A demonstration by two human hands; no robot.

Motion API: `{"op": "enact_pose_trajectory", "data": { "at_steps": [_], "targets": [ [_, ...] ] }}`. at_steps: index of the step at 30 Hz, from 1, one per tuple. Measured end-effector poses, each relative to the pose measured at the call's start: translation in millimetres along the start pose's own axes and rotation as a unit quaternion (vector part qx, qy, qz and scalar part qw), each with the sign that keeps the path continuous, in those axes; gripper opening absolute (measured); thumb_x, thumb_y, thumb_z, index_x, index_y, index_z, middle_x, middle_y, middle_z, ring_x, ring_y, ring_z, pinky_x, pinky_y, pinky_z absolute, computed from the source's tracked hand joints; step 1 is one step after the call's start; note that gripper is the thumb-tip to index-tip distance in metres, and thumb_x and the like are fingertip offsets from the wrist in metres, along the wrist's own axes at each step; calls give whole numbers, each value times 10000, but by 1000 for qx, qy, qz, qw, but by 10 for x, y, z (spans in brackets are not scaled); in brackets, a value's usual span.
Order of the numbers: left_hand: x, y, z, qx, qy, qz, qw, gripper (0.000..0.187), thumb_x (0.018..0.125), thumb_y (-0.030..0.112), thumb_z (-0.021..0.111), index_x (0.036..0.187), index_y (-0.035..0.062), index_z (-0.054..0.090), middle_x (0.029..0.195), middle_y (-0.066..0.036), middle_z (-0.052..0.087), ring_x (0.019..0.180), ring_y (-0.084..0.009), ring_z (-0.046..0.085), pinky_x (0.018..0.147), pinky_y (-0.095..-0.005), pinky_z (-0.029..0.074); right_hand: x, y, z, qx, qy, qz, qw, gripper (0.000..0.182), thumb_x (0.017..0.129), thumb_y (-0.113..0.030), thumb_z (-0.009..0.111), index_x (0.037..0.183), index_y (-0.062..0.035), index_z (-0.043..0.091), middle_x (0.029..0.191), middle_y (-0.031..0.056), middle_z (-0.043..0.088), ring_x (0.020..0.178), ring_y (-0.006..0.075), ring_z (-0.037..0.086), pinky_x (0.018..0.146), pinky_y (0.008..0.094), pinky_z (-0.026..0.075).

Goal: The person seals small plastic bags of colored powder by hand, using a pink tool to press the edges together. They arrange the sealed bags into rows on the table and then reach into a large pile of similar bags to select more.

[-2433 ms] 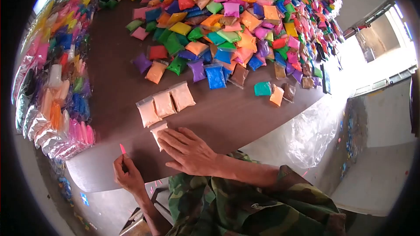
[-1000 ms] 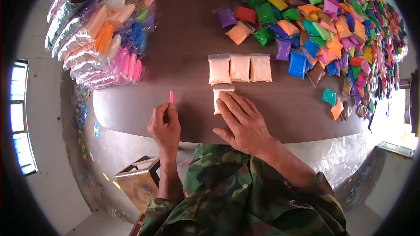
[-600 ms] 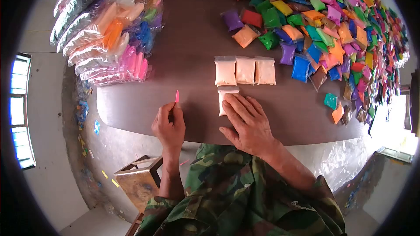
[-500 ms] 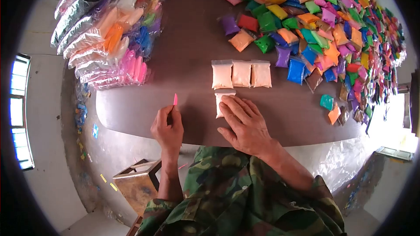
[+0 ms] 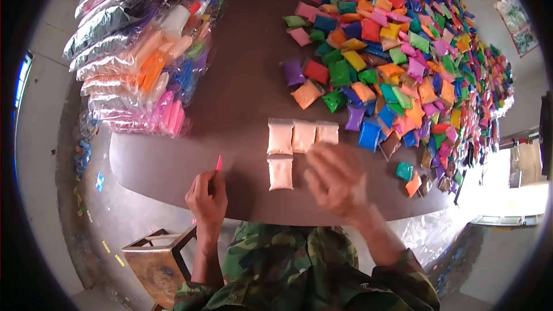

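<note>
My left hand (image 5: 208, 197) is closed around a small pink pointed stick (image 5: 219, 163), its tip upward over the brown table (image 5: 239, 75). My right hand (image 5: 340, 181) is smeared by motion, to the right of a single peach-coloured clear packet (image 5: 280, 174). I cannot tell whether its fingers hold anything. Above that packet, a row of three similar packets lies side by side: the left one (image 5: 280, 137), the middle one (image 5: 304, 136) and the right one (image 5: 328, 132). The right hand overlaps the lower part of the right packet in this view.
A large heap of small coloured packets (image 5: 397, 55) covers the right side of the table. Stacked clear bags of coloured material (image 5: 124, 63) lie at the left. A wooden stool (image 5: 152, 268) stands on the floor to the left, below the table's curved edge.
My right hand has lifted off the single peach packet and moved right, leaving it fully visible. The left hand keeps the pink stick. The head view has shifted, so the table appears lower.
</note>
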State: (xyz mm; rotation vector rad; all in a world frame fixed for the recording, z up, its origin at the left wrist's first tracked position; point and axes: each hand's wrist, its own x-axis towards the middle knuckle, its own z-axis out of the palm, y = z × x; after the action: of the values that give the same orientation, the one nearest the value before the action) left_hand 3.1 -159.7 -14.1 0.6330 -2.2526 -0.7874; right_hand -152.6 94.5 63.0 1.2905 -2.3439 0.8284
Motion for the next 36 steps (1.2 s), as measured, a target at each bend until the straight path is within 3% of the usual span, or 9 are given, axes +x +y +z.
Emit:
{"op": "enact_pose_trajectory", "data": {
  "at_steps": [4,6,9,13,16,19,22,31,36],
  "targets": [
    [-3,-12,-17,9,-3,6,1000,70,950,13,781,963,23,714,771,-131,685,636,-265,667,606,-369,513,664,648,-162,-113,50,-3,992,233,903,-131,799,1123,-59,780,1121,107,753,1079,306,720,948,455,530],
    [1,-36,1,7,8,15,1000,78,963,26,787,966,17,710,735,-115,669,610,-205,627,599,-341,487,965,1023,-120,-151,18,-5,988,224,899,-136,796,1112,-66,786,1172,110,744,1109,311,700,973,462,510],
    [1,-1,-32,10,-8,-17,1000,67,934,4,770,960,35,717,758,-131,672,616,-291,667,582,-377,511,1375,1404,57,-208,-6,-27,978,213,894,-172,798,1087,-82,795,1261,111,718,1213,314,650,1030,478,470],
    [-14,-29,-25,-2,-13,-26,1000,70,932,-4,764,954,38,713,739,-111,655,602,-268,654,571,-368,503,1839,1840,356,-302,-43,-53,951,247,863,-250,817,1066,-110,805,1347,104,680,1353,309,571,1087,513,424],
    [-11,-39,-43,12,-23,-25,999,85,939,4,768,937,38,690,719,-98,635,574,-249,626,553,-362,487,1974,2093,550,-371,-67,-28,926,312,829,-291,818,1104,-144,810,1308,95,689,1356,291,565,1102,517,411],
    [4,8,-61,26,-24,-38,999,93,943,6,769,943,36,681,709,-105,627,557,-250,609,540,-371,474,2098,2029,483,-384,-197,77,899,348,876,-328,817,1176,-152,804,1383,86,683,1351,291,587,1084,490,430],
    [10,11,-58,25,-23,-29,999,94,944,6,770,952,33,681,702,-110,622,554,-255,608,534,-377,465,2040,2263,527,-407,-144,56,900,302,892,-285,796,1163,-151,802,1301,59,723,1301,253,626,1086,472,426],
    [-24,-31,-35,-3,-3,-20,1000,63,970,19,759,975,25,697,720,-118,640,572,-239,614,549,-367,469,1828,2285,19,-300,55,74,949,117,938,-160,742,975,-66,683,963,175,711,947,425,709,792,550,554],
    [-19,-20,-32,-25,8,-17,1000,53,974,23,764,983,21,712,731,-118,654,583,-225,621,560,-354,479,1609,2215,-315,-271,74,121,952,89,981,-160,695,995,-73,683,978,166,713,976,416,703,799,554,545]
  ]
}}
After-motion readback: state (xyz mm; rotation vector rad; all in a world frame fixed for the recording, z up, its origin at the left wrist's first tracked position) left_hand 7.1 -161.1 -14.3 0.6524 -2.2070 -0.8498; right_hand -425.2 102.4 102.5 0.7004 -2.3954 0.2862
